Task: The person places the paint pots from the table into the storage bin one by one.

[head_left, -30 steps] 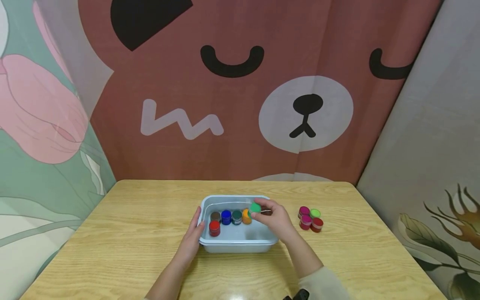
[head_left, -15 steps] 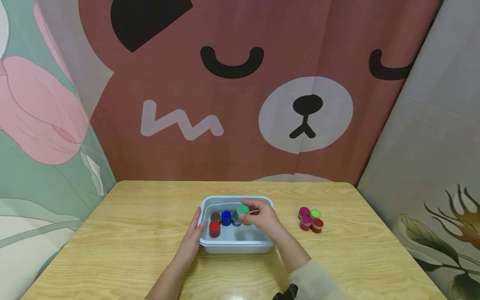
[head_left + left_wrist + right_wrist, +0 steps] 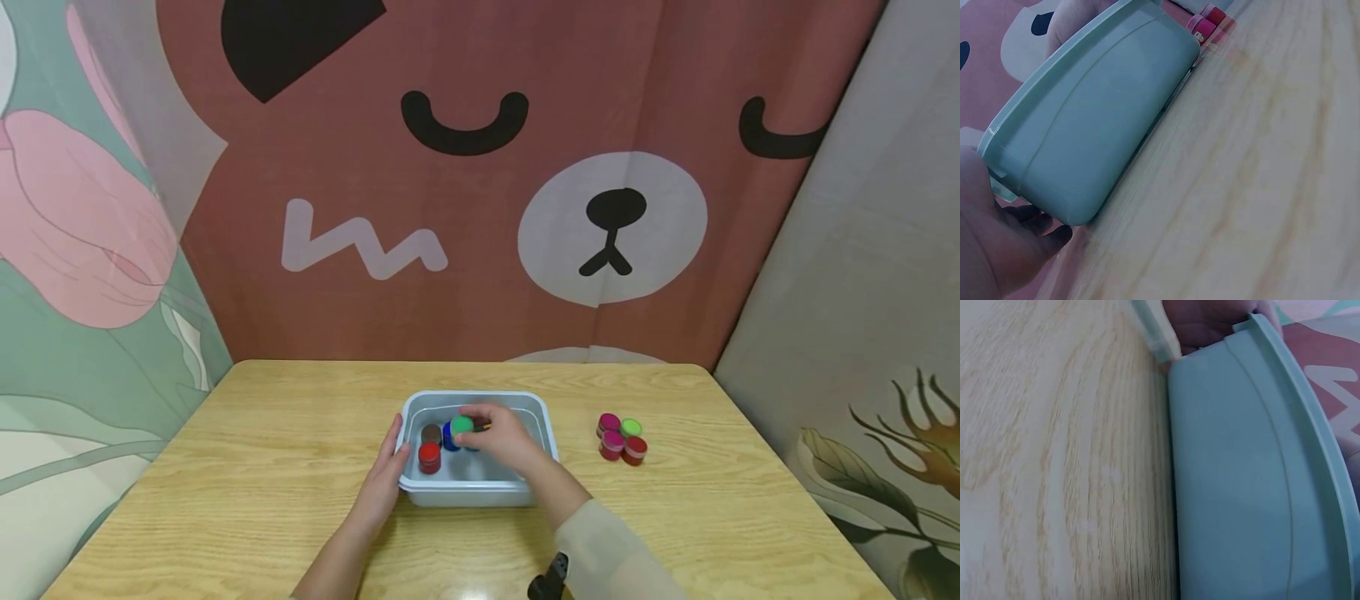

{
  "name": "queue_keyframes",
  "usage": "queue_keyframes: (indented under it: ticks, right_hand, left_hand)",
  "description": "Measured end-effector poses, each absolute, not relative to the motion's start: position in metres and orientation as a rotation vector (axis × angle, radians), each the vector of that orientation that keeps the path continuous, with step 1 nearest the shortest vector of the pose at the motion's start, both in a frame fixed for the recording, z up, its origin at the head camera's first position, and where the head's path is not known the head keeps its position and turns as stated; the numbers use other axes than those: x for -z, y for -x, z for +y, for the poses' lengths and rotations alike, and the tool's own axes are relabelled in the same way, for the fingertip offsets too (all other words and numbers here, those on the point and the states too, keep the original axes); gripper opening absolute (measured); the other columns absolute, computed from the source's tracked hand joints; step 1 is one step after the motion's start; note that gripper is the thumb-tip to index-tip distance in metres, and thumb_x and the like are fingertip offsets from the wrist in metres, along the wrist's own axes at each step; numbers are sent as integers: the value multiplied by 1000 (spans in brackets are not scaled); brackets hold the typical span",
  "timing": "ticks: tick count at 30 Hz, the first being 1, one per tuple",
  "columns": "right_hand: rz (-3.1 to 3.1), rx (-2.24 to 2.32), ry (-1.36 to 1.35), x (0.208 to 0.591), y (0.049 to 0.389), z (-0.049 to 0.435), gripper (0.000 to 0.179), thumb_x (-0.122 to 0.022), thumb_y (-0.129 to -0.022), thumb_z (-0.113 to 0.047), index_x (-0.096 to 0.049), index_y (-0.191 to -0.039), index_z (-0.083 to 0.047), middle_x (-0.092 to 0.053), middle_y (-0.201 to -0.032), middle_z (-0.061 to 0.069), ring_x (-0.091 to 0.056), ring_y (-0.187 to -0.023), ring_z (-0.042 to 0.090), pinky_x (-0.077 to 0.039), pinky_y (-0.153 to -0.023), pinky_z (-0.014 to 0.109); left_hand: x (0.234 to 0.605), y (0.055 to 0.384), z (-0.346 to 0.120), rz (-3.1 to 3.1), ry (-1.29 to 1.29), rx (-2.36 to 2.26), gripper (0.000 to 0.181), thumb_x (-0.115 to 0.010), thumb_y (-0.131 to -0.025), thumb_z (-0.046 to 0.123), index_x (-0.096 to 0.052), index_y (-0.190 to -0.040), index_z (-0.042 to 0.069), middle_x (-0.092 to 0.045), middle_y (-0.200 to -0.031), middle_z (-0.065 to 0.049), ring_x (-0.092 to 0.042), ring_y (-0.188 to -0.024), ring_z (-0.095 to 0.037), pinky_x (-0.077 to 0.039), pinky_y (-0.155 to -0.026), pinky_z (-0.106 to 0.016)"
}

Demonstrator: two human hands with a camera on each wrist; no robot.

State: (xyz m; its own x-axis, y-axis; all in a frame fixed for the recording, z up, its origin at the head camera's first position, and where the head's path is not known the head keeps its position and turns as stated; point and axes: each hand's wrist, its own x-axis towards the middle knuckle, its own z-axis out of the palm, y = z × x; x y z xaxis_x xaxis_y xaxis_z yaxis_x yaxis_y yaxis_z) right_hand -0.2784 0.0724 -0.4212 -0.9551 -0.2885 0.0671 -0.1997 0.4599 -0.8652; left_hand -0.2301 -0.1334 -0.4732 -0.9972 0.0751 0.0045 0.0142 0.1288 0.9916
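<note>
Pinching a green-topped jar [image 3: 462, 427] between the fingers of the right hand [image 3: 502, 436], over the pale blue tub [image 3: 476, 497], lower centre of the frame. Gripping its left rim with the left hand [image 3: 385, 472]. Well apart from four clustered jars [image 3: 611, 446] on the surface [image 3: 300, 467], lower right.

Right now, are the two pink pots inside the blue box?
No, the two pink pots are on the table, to the right of the blue box, beside a light green pot.
</note>
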Motion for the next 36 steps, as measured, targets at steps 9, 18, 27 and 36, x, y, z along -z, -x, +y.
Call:
queue_keyframes:
  ticks: [9,18,27,36]
  right_hand:
    - [2637,1450,531,427,282,63,41,-79,-78,-6,-68,-116,4,-72,-102,15,-62,-90,15,-52,-80,25]
    - [2652,1309,489,429,283,58,39,-81,-78,-8,-70,-114,0,-72,-102,10,-63,-91,15,-54,-82,29]
    - [2690,1204,438,428,283,52,39,-82,-76,-9,-71,-113,-3,-72,-104,9,-64,-92,18,-55,-83,31]
    - [2723,1164,457,427,283,51,34,-80,-75,-3,-71,-108,0,-72,-96,11,-66,-91,20,-55,-86,32]
  left_hand:
    - [473,229,-134,2335,-90,-2025,58,-32,-106,29,-10,-159,20,-7,-166,-16,-3,-151,-43,-4,-118,-68]
    - [473,230,-135,2339,-72,-2014,58,-33,-106,29,-11,-159,22,-7,-166,-14,-2,-151,-43,-3,-118,-67]
    - [471,229,-135,2350,-61,-1991,58,-32,-107,31,-10,-159,24,-7,-166,-14,-2,-151,-43,-4,-117,-69]
    - [472,229,-134,2325,-80,-2023,58,-33,-107,30,-10,-159,23,-6,-166,-14,-1,-151,-42,-3,-119,-67]
